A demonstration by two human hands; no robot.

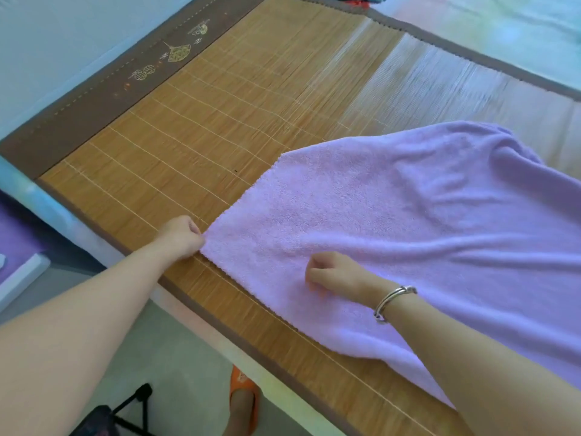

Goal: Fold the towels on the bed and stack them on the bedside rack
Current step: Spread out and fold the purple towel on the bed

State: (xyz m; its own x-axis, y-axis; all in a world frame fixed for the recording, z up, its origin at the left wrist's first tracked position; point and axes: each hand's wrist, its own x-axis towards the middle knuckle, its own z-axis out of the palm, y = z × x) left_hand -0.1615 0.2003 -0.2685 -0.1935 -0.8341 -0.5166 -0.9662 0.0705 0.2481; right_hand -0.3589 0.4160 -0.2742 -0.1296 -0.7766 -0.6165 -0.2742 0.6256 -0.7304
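Your left hand (180,236) pinches the lilac towel (408,221) at its corner, centre frame; your right hand (330,273) grips the towel's lower-middle edge.

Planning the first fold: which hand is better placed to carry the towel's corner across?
Left. The left hand already pinches the purple towel at its near corner on the bamboo mat; the right hand sits curled mid-towel, away from any corner.

Hands (251,256) on lilac towel (408,231)
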